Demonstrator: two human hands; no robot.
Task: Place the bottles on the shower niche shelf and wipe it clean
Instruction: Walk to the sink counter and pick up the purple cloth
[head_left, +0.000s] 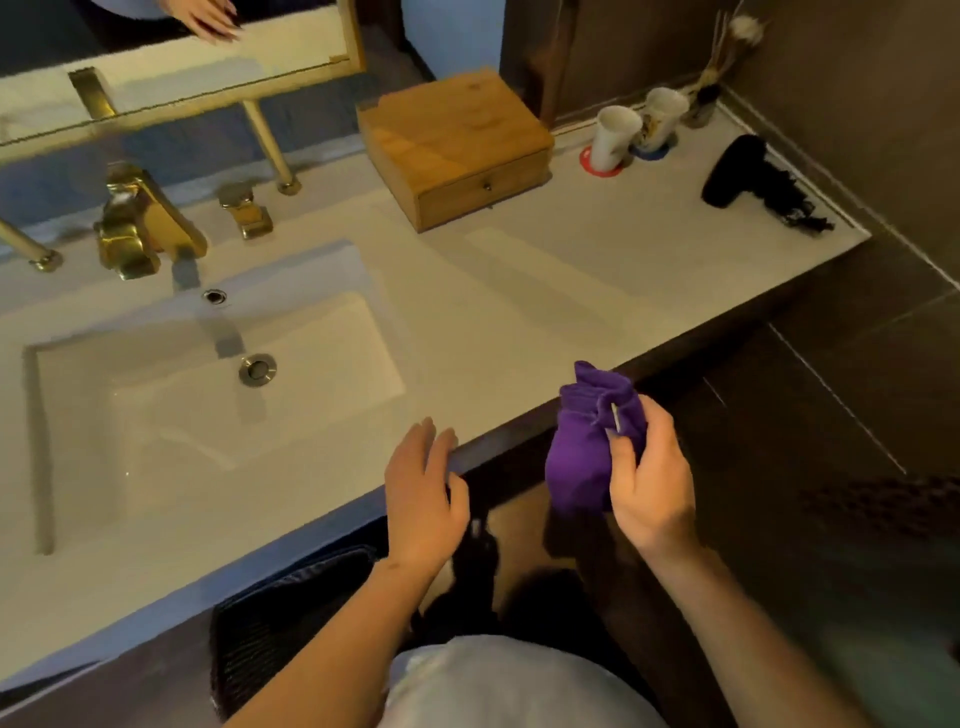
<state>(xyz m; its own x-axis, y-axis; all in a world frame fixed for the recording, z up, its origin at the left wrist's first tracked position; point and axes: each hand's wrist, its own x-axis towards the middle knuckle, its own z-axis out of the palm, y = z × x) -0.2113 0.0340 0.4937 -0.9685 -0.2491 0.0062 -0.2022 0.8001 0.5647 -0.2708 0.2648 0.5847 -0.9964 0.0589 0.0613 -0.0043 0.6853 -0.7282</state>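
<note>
My right hand (652, 480) grips a bunched purple cloth (589, 447) just off the front edge of the white vanity counter (519, 291). The cloth hangs down from my fingers, clear of the counter. My left hand (423, 491) is open with straight fingers, hovering at the counter's front edge beside the sink. No bottles and no shower niche shelf are in view.
A white sink basin (218, 395) with a gold faucet (140, 223) fills the left. A wooden box (457, 148) stands at the back. Two white cups (639, 132), a reed jar (706, 98) and a black hair dryer (748, 174) sit far right. Dark tiled wall lies right.
</note>
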